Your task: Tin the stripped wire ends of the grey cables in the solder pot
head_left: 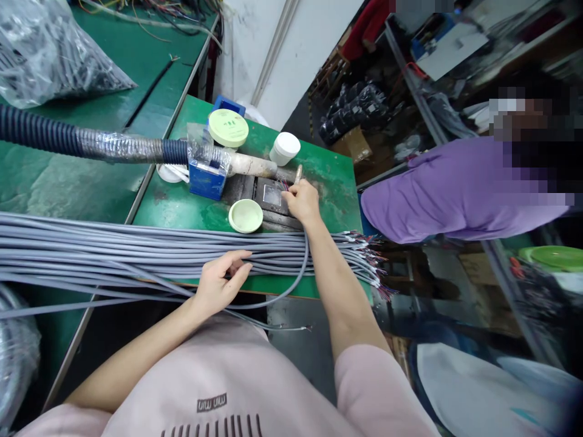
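Observation:
My right hand (304,201) is closed on the end of a grey cable (304,261), which loops down below it and back left. Thin coloured wires (285,184) show at its fingertips, beside a dark metal block with a shiny square top (273,194). My left hand (224,278) rests over the near side of a long bundle of grey cables (150,249), thumb and forefinger apart, with nothing seen between them. At the bundle's right end, stripped coloured wires (376,267) fan out. A shallow pale-green lid (246,216) sits beside the block.
A ribbed hose (40,130) with a pale nozzle (252,164) passes over a blue box (207,180). Behind stand a round pale-green tub (228,128) and a white jar (285,149). A bagged bundle (54,60) lies at left. A person in purple (446,188) is at right.

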A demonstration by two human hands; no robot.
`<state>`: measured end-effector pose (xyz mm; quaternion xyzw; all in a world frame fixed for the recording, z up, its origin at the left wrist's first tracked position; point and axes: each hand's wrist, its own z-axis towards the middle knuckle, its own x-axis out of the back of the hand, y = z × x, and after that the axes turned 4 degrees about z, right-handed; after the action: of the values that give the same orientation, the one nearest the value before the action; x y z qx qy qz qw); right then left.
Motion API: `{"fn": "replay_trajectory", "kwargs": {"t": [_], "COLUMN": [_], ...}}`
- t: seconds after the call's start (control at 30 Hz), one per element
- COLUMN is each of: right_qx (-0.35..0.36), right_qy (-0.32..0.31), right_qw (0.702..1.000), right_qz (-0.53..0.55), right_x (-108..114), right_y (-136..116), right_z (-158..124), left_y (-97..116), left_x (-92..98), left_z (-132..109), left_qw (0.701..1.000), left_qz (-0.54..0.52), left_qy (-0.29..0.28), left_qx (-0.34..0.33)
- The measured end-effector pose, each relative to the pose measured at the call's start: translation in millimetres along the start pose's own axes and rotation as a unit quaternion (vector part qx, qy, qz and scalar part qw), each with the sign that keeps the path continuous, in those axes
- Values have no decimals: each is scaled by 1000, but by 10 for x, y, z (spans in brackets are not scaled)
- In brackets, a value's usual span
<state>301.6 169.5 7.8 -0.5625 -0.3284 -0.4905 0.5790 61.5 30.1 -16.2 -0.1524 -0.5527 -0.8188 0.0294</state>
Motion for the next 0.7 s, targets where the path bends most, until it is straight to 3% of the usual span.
{"fn": "replay_trajectory", "kwargs": {"t": [0.3,0.43,0.53,0.6,0.7], "right_qx": [10,3,-26,-83,-216], "right_qy": [-3,22,48,79,90], "right_qw": [997,993,984,955,923], "right_qz": [75,115,171,273,307], "right_x": [-10,259,669,921,1085], "right_y": [-33,-39,76,247,642], "right_z": [20,-135,-675,-1253,-2239], "left_y": [16,19,33,48,79], "left_x": [-9,12,49,60,30], "left_z": [19,11,19,36,79], "left_qw": [1000,1000,999,994,964], "left_qz": [7,5,26,63,176], "left_qy": [7,8,-13,-49,-107], "left_qx": [-11,-3,-18,-76,-170]}}
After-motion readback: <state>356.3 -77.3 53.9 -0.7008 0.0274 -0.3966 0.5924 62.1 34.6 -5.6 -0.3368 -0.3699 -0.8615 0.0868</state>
